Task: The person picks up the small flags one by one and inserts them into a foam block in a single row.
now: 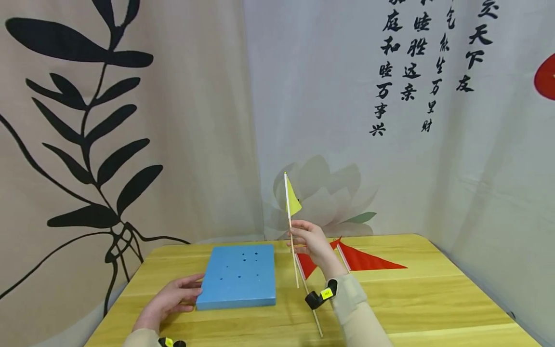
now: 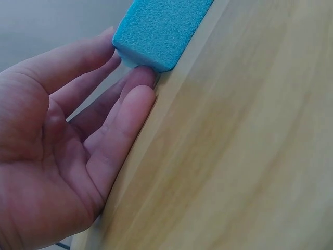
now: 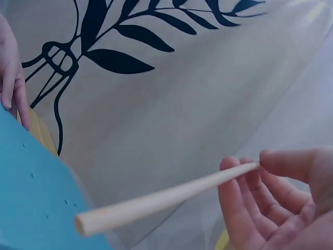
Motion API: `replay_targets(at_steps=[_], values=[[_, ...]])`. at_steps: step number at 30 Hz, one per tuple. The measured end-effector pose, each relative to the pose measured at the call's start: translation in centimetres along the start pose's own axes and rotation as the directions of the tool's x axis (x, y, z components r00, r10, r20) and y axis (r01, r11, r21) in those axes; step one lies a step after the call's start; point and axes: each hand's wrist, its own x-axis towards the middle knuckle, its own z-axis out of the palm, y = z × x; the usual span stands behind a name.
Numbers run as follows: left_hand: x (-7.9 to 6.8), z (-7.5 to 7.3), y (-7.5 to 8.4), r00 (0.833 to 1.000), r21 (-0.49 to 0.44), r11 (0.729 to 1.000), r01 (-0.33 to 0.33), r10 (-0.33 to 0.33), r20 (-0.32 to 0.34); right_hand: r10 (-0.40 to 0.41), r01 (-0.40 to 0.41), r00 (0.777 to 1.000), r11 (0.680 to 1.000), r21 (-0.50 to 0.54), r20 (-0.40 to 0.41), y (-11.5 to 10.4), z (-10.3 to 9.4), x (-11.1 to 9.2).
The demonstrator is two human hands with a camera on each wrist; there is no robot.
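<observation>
My right hand (image 1: 315, 245) pinches the thin wooden stick of a small yellow flag (image 1: 293, 198) between thumb and fingers, holding it nearly upright to the right of a blue foam board (image 1: 243, 294). In the right wrist view, the bare lower end of the stick (image 3: 156, 205) points towards the board. The board lies flat and has several small dark holes in its top. My left hand (image 1: 171, 298) rests by the board's left edge, its loosely extended fingertips right at the blue side, as the left wrist view also shows.
Red flags lie on the wooden table (image 1: 390, 299): one red pennant (image 1: 368, 259) spreads out at the right, and another red flag (image 1: 306, 264) is partly hidden behind my right hand. A stick (image 1: 317, 322) runs towards the front. A printed curtain (image 1: 208, 144) hangs behind the table.
</observation>
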Motion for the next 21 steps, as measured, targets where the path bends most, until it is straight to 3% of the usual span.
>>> replay_targets(at_steps=[8,16,21], values=[[-0.2,-0.5,-0.6,0.997,-0.016,1.0,-0.011,0.013,0.077,-0.014,0.016,0.999,0.999,0.04,-0.042,0.3,3.1,1.0],[-0.4,-0.6,-0.4,0.996,-0.022,0.999,-0.024,0.026,0.082,-0.07,0.076,0.995,0.993,0.085,-0.065,1.0,5.3,2.2],[-0.2,-0.6,-0.3,0.993,-0.011,0.999,-0.047,0.048,0.111,-0.067,0.072,0.996,0.991,0.108,-0.055,1.5,6.2,2.8]])
